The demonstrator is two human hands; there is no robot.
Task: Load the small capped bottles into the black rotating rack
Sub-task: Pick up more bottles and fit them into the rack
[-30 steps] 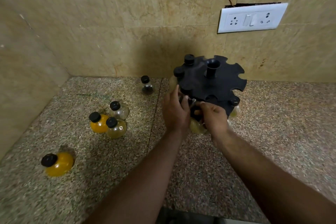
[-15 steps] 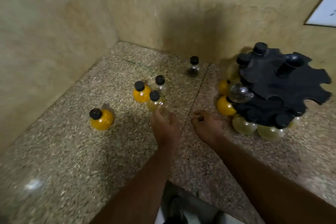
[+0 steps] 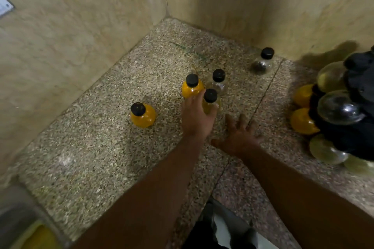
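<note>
Left hand [image 3: 195, 116] on a bottle [image 3: 210, 101]

I see its fingers curled round the upright, cap-up bottle on the counter [image 3: 101, 147], left of the rack [image 3: 358, 111]; my right hand [image 3: 238, 133] rests open, empty.

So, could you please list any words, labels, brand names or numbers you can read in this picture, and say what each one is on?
None: no text can be read anywhere in this view.
The loose bottles on the counter have plain black caps and no visible labels.
The black rack and the bottles in it show no markings.
The white plate on the left wall is cut off at the edge; no lettering shows.
</note>
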